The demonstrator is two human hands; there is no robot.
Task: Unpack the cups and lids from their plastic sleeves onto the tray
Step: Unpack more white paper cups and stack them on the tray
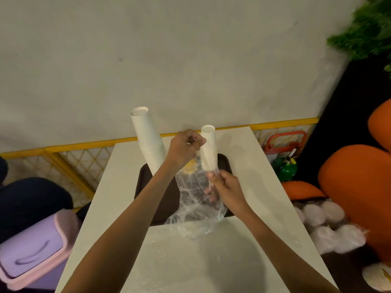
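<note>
As we look down, the white bench (190, 261) fills the middle of our view, and a dark tray (143, 182) lies on its far half. A crumpled clear plastic sleeve (196, 199) drapes from the tray over its near rim onto the bench. A tall stack of white cups (148, 140) stands on the tray's left part, leaning left. Just right of it rises a narrower stack (208, 149), its lower end inside the sleeve. Our left hand (186, 148) pinches the plastic beside that stack's upper part, and our right hand (226, 185) pinches the plastic at its foot.
</note>
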